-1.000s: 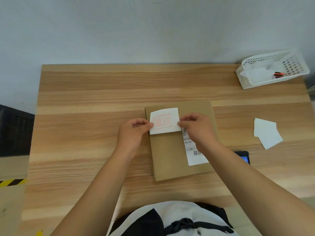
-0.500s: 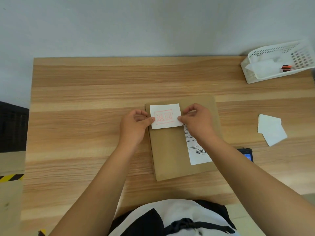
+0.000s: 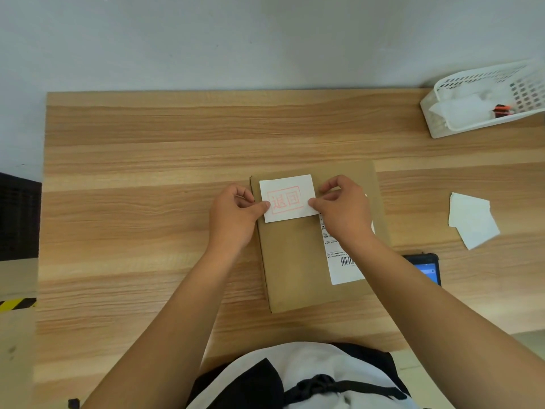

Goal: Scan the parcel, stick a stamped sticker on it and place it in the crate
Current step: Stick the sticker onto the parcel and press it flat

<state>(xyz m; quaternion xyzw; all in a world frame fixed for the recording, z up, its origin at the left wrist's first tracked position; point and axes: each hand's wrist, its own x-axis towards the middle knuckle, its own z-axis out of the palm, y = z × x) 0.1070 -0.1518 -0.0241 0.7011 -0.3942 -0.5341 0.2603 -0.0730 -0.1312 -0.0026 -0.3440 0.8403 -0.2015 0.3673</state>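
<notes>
Pinching stamped sticker (image 3: 288, 198) edges over parcel (image 3: 298, 261), both hands.

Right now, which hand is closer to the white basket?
Right. The right hand sits on the parcel, on the side toward the white basket; the left hand is at the parcel's opposite edge.

A long wooden table (image 3: 147, 149) with pale and tan grain stripes runs right up against a plain grey-white wall (image 3: 236, 39). Soft, even light, no hard shadows on the boards. Off the table's left end, something dark and slatted (image 3: 17, 219) stands by the wall. Below it, beige floor (image 3: 14, 349) with a strip of yellow-and-black hazard tape (image 3: 14, 304).
</notes>
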